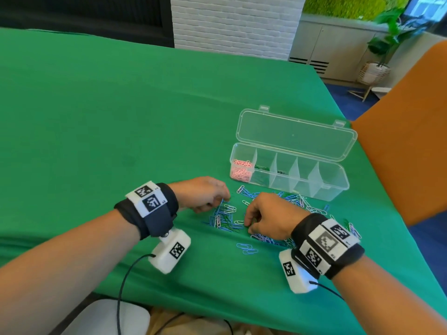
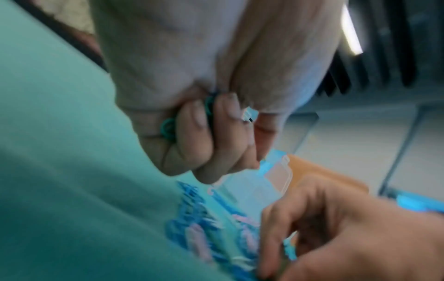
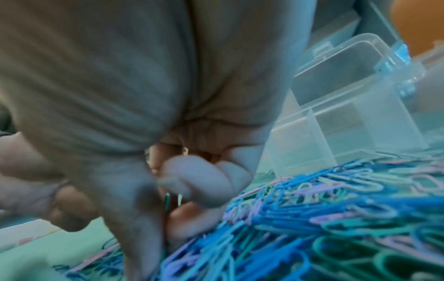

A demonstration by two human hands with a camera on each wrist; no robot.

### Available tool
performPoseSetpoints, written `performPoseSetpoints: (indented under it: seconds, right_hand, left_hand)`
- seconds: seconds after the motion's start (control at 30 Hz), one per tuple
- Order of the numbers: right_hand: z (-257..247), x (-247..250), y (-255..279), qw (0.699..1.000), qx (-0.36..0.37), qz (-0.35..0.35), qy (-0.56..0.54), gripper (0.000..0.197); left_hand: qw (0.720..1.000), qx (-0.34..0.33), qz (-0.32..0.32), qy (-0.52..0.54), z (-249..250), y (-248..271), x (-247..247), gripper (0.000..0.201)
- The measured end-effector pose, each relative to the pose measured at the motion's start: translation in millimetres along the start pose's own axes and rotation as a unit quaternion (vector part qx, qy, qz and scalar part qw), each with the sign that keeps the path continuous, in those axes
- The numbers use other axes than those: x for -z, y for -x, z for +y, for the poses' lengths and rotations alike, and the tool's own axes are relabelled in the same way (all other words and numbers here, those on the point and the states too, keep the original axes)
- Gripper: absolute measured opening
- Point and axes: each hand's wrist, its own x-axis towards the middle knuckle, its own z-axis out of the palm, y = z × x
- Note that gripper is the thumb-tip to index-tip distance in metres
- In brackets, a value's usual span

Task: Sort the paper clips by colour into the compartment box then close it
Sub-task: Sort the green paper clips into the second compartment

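Your left hand (image 1: 202, 193) sits low over the bench (image 1: 96, 122), which is covered in green cloth, at the left edge of the loose pile of mixed blue, green, white and lilac wire paper clips (image 1: 225, 218). In the left wrist view its fingers (image 2: 192, 136) are curled into the palm and clamped on a few dark green paper clips (image 2: 168, 127), which show between the fingers and the palm. Your right hand (image 1: 271, 216) rests on the middle of the same pile, knuckles up. Its thumb and forefinger point down at the cloth, and in the right wrist view one green paper clip (image 3: 167, 200) stands on end between the thumb and the curled fingers (image 3: 192, 176); the picture is too blurred to confirm whether it is pinched, so you cannot tell the grip of this hand. The two hands are near each other but apart, with clips lying between them. The clear plastic compartment box (image 1: 336, 187) stands on the bench just beyond the pile, on your right. Its hinged lid (image 1: 295, 136) is open and leans back away from you. The leftmost compartment holds a heap of pink paper clips (image 1: 240, 170). The next compartment holds a few green clips (image 1: 261, 168). The contents of the other compartments are not clear. A small group of light blue paper clips (image 1: 246, 248) lies apart from the pile, nearer to you. An orange chair back (image 1: 411, 146) stands at the right edge of the bench.
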Motion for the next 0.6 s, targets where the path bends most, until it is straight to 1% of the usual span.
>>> performPoseSetpoints:
  seconds: [0.03, 0.1, 0.17, 0.23, 0.3, 0.33, 0.43, 0.5, 0.6]
  right_hand:
    - [0, 1, 0, 1.0, 0.001, -0.004, 0.011, 0.008]
    - [2, 3, -1, 1.0, -0.002, -0.009, 0.015, 0.01]
    - [5, 7, 0, 1.0, -0.006, -0.009, -0.002, 0.011]
    - [8, 11, 2, 0.999, -0.011, 0.005, -0.036, 0.011]
    - [8, 14, 2, 0.998, -0.013, 0.016, -0.058, 0.01]
    - [7, 14, 1, 0.999, -0.008, 0.017, -0.051, 0.01]
    - [3, 11, -2, 1.0, 0.013, -0.005, 0.015, 0.014]
    - [0, 10, -3, 0.998, 0.02, -0.02, 0.053, 0.016]
    - [-3, 11, -4, 0.995, 0.025, -0.04, 0.089, 0.015]
  left_hand:
    - [0.995, 0.02, -0.022, 0.098, 0, 0, 0, 0.027]
    - [0.962, 0.039, -0.063, 0.263, -2, 1, 1, 0.025]
    - [0.924, 0.042, -0.082, 0.371, -2, 3, -1, 0.02]
    - [0.894, 0.043, -0.079, 0.438, -3, 2, -5, 0.016]
    - [0.874, 0.039, -0.068, 0.479, -3, -1, -10, 0.016]
    - [0.867, 0.037, -0.063, 0.492, -2, -3, -12, 0.017]
    - [0.854, 0.027, -0.059, 0.516, 3, -6, -18, 0.014]
    - [0.855, 0.018, -0.058, 0.516, 6, -7, -22, 0.012]
    - [0.869, 0.013, -0.048, 0.493, 8, -7, -27, 0.012]
